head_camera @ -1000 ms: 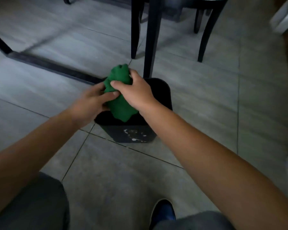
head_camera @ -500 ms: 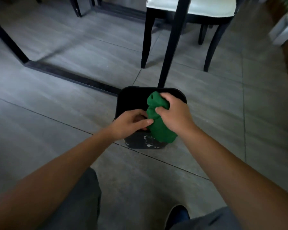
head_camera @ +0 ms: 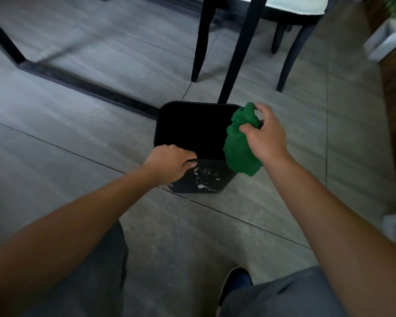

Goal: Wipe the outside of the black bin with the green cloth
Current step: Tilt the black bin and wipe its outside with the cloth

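The black bin (head_camera: 206,181) stands on the grey tiled floor in front of me, its near outer wall spotted with white marks. My left hand (head_camera: 169,164) grips the bin's near left rim. My right hand (head_camera: 266,136) is closed on the bunched green cloth (head_camera: 240,145), which hangs over the bin's right edge and down its right outer side. The inside of the bin is too dark to see into.
A chair with black legs (head_camera: 232,49) and a white seat stands just behind the bin. A dark table-frame bar (head_camera: 82,84) lies along the floor to the left. A white planter (head_camera: 386,40) sits at the far right. My shoe (head_camera: 236,282) is below.
My left hand let go of the cloth and took hold of the bin's near rim. My right hand carried the cloth from over the bin's middle to its right side.
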Demonstrator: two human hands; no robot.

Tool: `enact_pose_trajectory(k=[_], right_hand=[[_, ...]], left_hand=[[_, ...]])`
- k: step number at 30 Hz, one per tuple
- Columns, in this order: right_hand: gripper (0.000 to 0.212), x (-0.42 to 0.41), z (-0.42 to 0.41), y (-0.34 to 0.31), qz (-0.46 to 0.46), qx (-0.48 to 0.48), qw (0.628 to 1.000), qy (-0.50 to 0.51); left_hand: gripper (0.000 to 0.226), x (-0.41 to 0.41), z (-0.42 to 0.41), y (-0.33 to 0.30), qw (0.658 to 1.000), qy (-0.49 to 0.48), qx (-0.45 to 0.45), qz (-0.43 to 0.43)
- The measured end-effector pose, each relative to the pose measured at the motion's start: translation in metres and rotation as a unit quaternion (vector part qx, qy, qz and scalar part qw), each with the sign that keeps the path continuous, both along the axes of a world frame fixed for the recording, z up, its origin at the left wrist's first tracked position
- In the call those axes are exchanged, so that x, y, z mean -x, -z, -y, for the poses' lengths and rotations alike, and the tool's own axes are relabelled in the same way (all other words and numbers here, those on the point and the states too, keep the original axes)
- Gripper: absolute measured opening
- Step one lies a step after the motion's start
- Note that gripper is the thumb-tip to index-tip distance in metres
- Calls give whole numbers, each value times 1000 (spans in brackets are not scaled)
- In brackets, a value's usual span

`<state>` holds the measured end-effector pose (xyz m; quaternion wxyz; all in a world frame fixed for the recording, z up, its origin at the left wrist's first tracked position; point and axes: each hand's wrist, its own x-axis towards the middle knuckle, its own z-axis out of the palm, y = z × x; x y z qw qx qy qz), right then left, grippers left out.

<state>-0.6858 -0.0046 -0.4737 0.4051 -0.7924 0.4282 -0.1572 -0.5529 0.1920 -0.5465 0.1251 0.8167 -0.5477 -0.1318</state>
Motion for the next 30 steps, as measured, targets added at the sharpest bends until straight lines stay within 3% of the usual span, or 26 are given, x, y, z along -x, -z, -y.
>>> enact_pose_trajectory(k=[5,9,14,19,21,24,27,30], right_hand=[[44,7,6,-13,56,42,997,29],[45,17,0,-9,13,54,998,1],[51,22,-12,25,-86,81,990,-78],[46,22,-26,49,-167,94,977,-89],[40,15,-36,53,-168,90,977,-92],[43,-7,-63,56,-99,135,973,-160],[60,-28,-105,72,-48,157,966,-202],[61,-28,-148,102,-26,106,990,-89]], left_hand=[[19,3,-35,11,985,-108,123,-58],[27,6,-56,8,952,-193,190,-143],[28,-3,-61,23,912,-274,157,-262],[29,-3,-56,30,906,-267,79,-318],[30,1,-57,32,905,-260,56,-332],[32,8,-58,26,897,-269,60,-344],[49,7,-61,17,838,-351,122,-401],[67,5,-66,10,787,-422,134,-430]])
